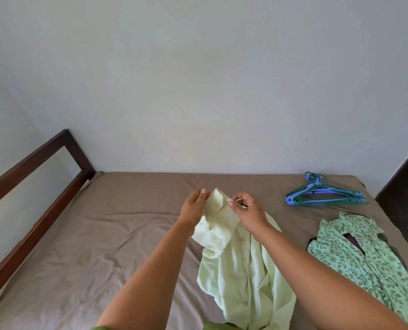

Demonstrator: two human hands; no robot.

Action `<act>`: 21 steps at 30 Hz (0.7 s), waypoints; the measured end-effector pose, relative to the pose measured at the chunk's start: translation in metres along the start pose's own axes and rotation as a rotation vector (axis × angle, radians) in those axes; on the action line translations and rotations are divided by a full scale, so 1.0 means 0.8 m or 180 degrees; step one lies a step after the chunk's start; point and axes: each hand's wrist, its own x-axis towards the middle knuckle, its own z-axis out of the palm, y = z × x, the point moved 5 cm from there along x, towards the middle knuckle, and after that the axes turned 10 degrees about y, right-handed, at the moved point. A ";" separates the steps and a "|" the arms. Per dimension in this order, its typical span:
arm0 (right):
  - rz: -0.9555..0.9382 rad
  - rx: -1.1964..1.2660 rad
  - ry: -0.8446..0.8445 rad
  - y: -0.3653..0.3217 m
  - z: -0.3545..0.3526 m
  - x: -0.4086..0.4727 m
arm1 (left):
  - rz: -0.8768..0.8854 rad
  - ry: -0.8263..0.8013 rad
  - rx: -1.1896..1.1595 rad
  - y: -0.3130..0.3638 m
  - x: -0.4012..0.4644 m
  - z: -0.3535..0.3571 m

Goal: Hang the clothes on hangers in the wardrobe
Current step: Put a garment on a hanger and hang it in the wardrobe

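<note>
Both hands, the left hand (pixel 193 206) and right hand (pixel 248 211), are pinching the collar of a pale green cotton shirt (pixel 243 270) lying at six o'clock on the brown-sheeted bed (pixel 103 234). Blue and green plastic hangers (pixel 324 194) are waiting at two o'clock beside a leaf-print green shirt (pixel 360 256) at four o'clock; nothing looks hung yet, and no wardrobe is showing.

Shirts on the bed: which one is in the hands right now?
The plain pale green shirt: left hand and right hand both pinch its collar end. The leaf-print green shirt lies untouched to the right, nearer the hangers.

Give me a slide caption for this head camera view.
Both hands hold a pale green shirt by its collar over the bed, hangers nearby.
</note>
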 end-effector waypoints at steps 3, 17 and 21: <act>0.0382 0.0347 0.0085 0.015 -0.005 0.006 | -0.0011 -0.0033 -0.0115 0.001 -0.002 -0.008; 0.0202 0.0335 0.0471 0.019 -0.032 0.016 | -0.0057 -0.0561 0.0599 -0.008 -0.003 -0.004; 0.0091 0.0180 0.0293 0.024 -0.037 0.020 | -0.0107 -0.0149 0.0191 0.004 -0.005 -0.003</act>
